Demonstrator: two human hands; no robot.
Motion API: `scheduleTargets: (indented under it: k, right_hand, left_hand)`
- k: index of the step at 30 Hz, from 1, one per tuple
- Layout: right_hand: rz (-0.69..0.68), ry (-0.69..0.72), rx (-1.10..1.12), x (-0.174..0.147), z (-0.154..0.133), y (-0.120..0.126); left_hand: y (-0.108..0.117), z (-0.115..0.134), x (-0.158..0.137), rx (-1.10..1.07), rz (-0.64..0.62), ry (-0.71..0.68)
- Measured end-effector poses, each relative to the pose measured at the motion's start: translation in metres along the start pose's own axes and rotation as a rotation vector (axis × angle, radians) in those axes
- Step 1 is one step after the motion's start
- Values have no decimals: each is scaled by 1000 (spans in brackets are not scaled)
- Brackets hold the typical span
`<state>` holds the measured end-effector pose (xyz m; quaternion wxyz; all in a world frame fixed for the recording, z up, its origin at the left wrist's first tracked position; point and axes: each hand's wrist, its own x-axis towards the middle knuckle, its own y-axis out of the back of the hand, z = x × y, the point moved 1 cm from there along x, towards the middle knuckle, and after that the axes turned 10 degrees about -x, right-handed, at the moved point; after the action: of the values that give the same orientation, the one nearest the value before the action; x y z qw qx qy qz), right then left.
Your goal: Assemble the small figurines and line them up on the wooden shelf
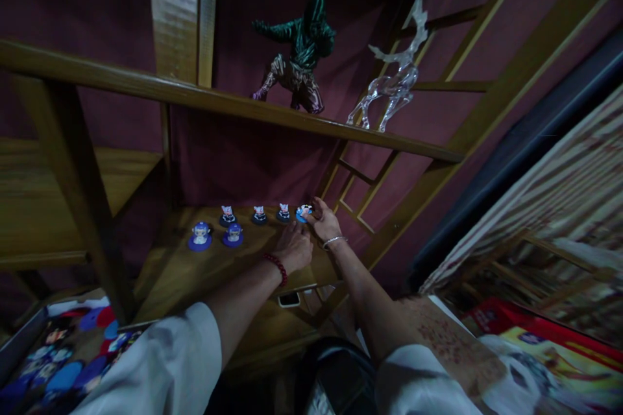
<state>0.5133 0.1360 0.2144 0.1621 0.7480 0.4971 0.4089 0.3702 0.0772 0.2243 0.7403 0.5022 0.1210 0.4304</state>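
Observation:
At the right end of a row of small figurines, my right hand, with a silver bangle, pinches a figurine with a blue base. Just below and left of it is my left hand, wearing a red beaded bracelet. Its fingers are bent together close to that base; what they hold, if anything, is hidden. Three pink-headed figurines on dark bases stand along the back: a left one, a middle one and a right one. Two purple figurines, one at left and one at right, stand in front.
The wooden shelf carries the figurines. Above, an upper shelf board holds a crouching green figure and a clear deer. A box of loose figurines sits lower left. Slatted lattice bounds the right side.

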Motion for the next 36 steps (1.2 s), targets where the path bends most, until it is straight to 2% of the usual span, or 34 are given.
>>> scheduleTargets:
  k: [3, 5, 9, 12, 18, 24, 28, 33, 36]
  right_hand:
    - [179, -13, -116, -7, -10, 3]
    - [207, -8, -132, -13, -21, 1]
    - [104, 133, -111, -21, -47, -9]
    - [49, 178, -168, -23, -63, -17]
    - [-1, 148, -302, -10, -74, -29]
    - [-80, 111, -346, 5, -78, -35]
    - [-123, 28, -473, 7, -83, -33]
    - [-114, 90, -560, 8, -86, -26]
    - [-153, 64, -546, 6, -90, -22]
  left_hand:
    - [6, 2, -7, -24, -42, 2]
    - [10, 3, -15, -26, -63, 11]
    - [18, 3, -31, -14, -54, 4]
    - [25, -1, -43, -1, -31, -16]
    - [35, -13, -59, 53, -21, -32]
    - [30, -21, -63, 39, 43, -63]
    - [30, -21, -62, 32, 47, -56]
    - [34, -19, -61, 8, 25, -25]
    - [33, -19, -60, 1, 17, -12]
